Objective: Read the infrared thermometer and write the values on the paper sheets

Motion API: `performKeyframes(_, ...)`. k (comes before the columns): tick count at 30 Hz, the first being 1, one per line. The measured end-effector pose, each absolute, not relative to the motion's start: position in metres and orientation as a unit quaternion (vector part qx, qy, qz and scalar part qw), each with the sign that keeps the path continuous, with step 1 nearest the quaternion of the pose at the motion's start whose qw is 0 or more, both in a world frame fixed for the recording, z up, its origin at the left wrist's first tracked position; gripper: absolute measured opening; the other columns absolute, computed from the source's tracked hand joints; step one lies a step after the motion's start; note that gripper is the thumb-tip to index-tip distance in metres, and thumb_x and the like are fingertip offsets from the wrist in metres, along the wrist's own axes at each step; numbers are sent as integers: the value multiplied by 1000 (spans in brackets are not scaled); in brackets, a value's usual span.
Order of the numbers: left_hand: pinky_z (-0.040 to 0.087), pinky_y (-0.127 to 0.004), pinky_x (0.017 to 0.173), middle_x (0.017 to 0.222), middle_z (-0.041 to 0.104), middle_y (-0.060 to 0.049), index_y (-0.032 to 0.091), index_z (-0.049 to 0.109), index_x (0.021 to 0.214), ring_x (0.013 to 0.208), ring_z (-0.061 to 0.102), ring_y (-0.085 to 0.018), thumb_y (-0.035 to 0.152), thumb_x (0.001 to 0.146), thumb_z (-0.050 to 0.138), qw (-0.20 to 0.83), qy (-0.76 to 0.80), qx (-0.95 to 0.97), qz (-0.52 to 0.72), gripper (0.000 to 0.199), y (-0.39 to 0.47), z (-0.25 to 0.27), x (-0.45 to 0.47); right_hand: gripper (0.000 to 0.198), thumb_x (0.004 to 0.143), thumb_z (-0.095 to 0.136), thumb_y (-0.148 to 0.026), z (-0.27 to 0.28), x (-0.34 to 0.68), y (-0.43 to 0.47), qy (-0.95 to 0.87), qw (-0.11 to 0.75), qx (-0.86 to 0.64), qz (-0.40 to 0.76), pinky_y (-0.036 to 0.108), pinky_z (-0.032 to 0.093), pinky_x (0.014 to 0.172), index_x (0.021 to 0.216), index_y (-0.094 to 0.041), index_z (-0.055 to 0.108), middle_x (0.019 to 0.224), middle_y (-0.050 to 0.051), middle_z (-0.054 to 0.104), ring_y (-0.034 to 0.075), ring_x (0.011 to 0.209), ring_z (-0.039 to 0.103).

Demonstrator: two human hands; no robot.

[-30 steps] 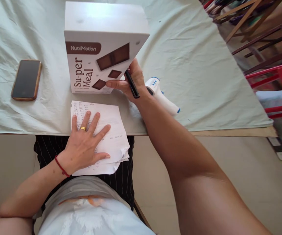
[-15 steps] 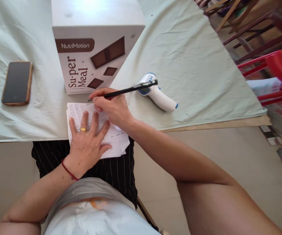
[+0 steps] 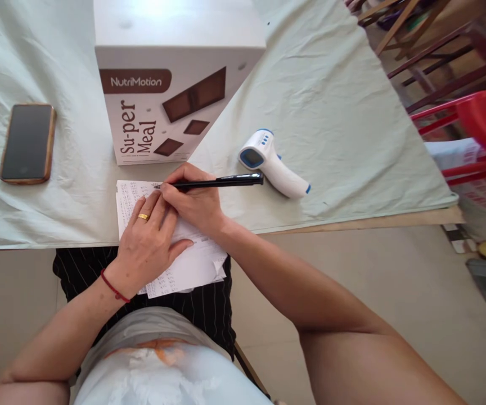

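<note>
A person in a pale shirt (image 3: 209, 377) bends over handwritten papers (image 3: 196, 270) at a cloth-covered desk (image 3: 395, 221), the sheets just in front of an upright white box (image 3: 175, 90) printed "NutriMotion" and "Su-per Meal." The right hand (image 3: 198, 199), in front of the box, has its grip clamped on a black pen (image 3: 234, 181), thumb and fingers closed near the writing end. The pen's tip points at the top of the papers, on the side nearest the box; whether ink meets paper cannot be told from here. The left hand (image 3: 145, 247), farther from the box, lies palm down across the papers, its grip unclosed, the fingers side by side and the thumb set apart. A gold ring (image 3: 143, 216) circles one finger and a red bracelet (image 3: 115, 287) the wrist. The fingertips of the two hands overlap in this view.

The papers reach past the desk's near edge, over dark pinstriped fabric (image 3: 217, 320), their lower corner curled on the side away from the box. A white-and-blue thermometer (image 3: 283, 173) lies to the right of the box, near the pen's back end. A phone (image 3: 27, 143), screen dark, lies face up to the box's left, well apart from it.
</note>
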State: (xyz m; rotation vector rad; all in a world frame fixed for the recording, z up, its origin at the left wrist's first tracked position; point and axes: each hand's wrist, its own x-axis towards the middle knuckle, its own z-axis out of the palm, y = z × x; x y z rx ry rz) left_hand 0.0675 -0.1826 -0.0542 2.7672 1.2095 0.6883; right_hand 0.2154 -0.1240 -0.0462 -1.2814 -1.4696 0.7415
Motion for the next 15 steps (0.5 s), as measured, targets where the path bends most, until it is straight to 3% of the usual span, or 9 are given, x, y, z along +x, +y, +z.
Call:
performKeyframes(4,46,-59,122,150,57,-31,-2,51,147,147,51,-41,57,103,64,42,389,890,234,74,-183,-58,65,12,75,64,-19,-48,216,-124,-615,494,-534,304,30,54,62,67,-25,58,62,-5,62,13,60,57)
performKeyframes(9,51,-57,119,142,61,-34,-9,55,139,141,57,-43,53,101,69,19,378,889,257,74,-182,-58,65,12,76,66,-19,-49,217,-123,-624,479,-537,306,30,54,64,68,-25,58,64,-5,62,14,62,58)
performKeyframes(15,51,-59,119,145,60,-33,-5,55,140,142,57,-43,55,102,67,22,373,891,260,73,-181,-60,65,13,76,65,-19,-47,216,-123,-630,481,-527,307,29,52,61,69,-25,56,62,-6,61,13,60,57)
